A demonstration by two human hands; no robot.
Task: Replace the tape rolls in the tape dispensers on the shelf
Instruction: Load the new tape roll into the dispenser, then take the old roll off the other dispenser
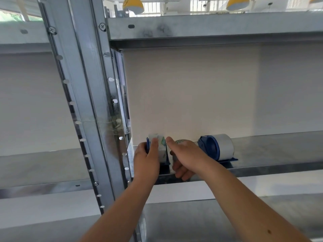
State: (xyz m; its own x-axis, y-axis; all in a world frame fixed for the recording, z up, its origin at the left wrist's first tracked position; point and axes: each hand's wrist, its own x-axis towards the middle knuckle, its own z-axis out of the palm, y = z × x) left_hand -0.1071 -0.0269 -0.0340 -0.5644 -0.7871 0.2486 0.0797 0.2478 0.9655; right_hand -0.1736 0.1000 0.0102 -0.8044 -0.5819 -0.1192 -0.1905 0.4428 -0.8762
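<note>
Two blue tape dispensers stand on a metal shelf (271, 154). The left dispenser (166, 160) holds a tape roll with a white and green printed wrapper (161, 145). My left hand (146, 159) grips this dispenser and roll from the left side, fingers over the top. My right hand (185, 156) is against the dispenser's right side, thumb touching the roll; a second roll (181, 142) peeks out just behind the hand, and I cannot tell whether the curled fingers hold it. The right dispenser (212, 148) holds a plain grey-white roll (225, 145) and stands untouched.
A steel upright post (87, 102) with holes rises just left of my left hand. Another shelf (209, 27) runs overhead, and a lower shelf (209, 222) lies below my forearms. A white wall backs the shelf bay.
</note>
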